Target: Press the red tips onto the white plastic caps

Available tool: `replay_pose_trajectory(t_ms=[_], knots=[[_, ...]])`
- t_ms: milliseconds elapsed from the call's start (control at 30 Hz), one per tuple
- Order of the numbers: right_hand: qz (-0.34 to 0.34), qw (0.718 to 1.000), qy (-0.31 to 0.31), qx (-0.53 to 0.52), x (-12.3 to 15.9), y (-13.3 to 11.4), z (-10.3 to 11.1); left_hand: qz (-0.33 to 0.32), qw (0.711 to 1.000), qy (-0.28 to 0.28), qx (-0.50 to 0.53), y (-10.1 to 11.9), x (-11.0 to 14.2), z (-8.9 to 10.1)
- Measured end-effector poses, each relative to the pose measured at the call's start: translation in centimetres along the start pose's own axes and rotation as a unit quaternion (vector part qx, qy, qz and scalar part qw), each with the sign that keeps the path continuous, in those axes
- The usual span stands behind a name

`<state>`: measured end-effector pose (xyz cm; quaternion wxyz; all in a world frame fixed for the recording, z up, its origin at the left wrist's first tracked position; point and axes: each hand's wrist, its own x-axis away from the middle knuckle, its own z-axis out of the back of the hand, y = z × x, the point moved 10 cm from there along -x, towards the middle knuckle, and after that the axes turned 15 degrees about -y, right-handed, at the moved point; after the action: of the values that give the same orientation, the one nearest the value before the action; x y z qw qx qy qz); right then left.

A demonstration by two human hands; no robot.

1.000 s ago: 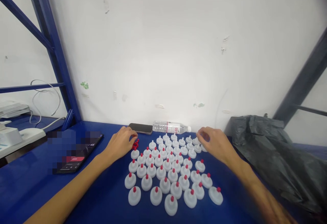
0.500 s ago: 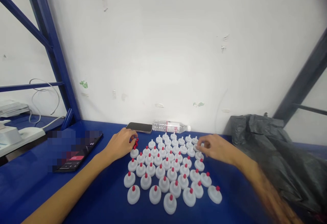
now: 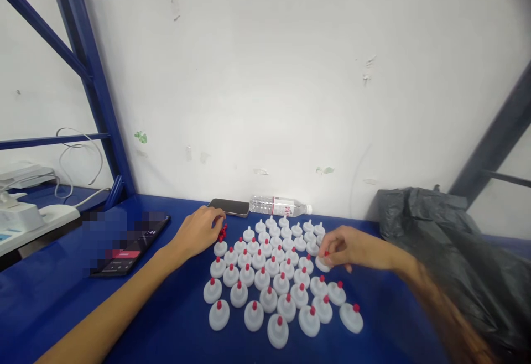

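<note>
Many white plastic nozzle caps stand on the blue table in loose rows. The nearer ones have small red tips on their nozzles, while those at the back, such as a bare white nozzle cap, have none. My left hand rests at the back left with curled fingers, touching a small pile of loose red tips; whatever its fingertips hold is hidden. At the right edge of the group, my right hand closes its thumb and fingers around the top of a red-tipped nozzle cap.
A clear plastic bottle lies by the wall beside a dark phone. Another phone with a lit screen is at the left. A grey plastic bag covers the right side. A white power strip sits far left.
My right hand has moved nearer, from the bare nozzle caps at the back right to the red-tipped one in front of them. My left hand stays by the red tips.
</note>
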<state>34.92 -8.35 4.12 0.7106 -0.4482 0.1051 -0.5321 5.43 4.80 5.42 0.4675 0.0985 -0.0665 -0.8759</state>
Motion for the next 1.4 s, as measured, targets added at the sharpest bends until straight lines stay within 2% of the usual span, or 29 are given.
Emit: replay_pose_trajectory(t_ms=[133, 267, 367, 467, 600, 700, 800, 900, 1000, 1100, 1200, 1300, 1400], knots=[[0.048, 0.997, 0.054, -0.012, 0.3, -2.1, 1.0, 0.002, 0.999, 0.046, 0.02, 0.2, 0.4, 1.2], [0.083, 0.985, 0.147, 0.03, 0.3, -3.7, 1.9, -0.034, 0.993, 0.106, 0.035, 1.6, 1.3, 2.5], [0.121, 0.973, 0.193, 0.046, 0.1, -4.7, 1.8, -0.098, 0.983, 0.152, 0.033, 3.6, 2.3, 3.3], [0.143, 0.97, 0.192, 0.043, -0.4, -5.7, 0.7, -0.165, 0.971, 0.175, 0.02, 6.1, 3.6, 3.6], [0.142, 0.95, 0.22, 0.172, -0.6, -7.6, -1.2, -0.247, 0.95, 0.191, -0.002, 9.7, 5.3, 3.6], [0.161, 0.918, 0.244, 0.268, -0.7, -9.0, -2.9, -0.29, 0.94, 0.18, -0.014, 11.9, 6.4, 3.0], [0.207, 0.878, 0.254, 0.349, -0.6, -10.8, -4.8, -0.305, 0.94, 0.148, -0.023, 13.4, 6.8, 2.1], [0.252, 0.846, 0.266, 0.388, -0.2, -12.5, -6.3, -0.31, 0.943, 0.12, -0.023, 14.2, 7.0, 1.4], [0.28, 0.831, 0.268, 0.399, 0.1, -13.4, -7.3, -0.329, 0.939, 0.101, -0.018, 14.8, 7.1, 0.9], [0.284, 0.829, 0.27, 0.4, 0.1, -13.5, -7.6, -0.34, 0.934, 0.109, -0.027, 15.1, 7.1, 0.8], [0.277, 0.822, 0.289, 0.406, 0.2, -13.6, -7.4, -0.32, 0.94, 0.113, -0.023, 14.5, 6.8, 1.0], [0.278, 0.799, 0.317, 0.429, 0.6, -14.1, -7.5, -0.301, 0.948, 0.099, -0.007, 14.1, 6.5, 0.8], [0.267, 0.77, 0.356, 0.457, 1.0, -14.4, -7.2, -0.31, 0.947, 0.084, -0.001, 14.4, 6.5, 0.7]])
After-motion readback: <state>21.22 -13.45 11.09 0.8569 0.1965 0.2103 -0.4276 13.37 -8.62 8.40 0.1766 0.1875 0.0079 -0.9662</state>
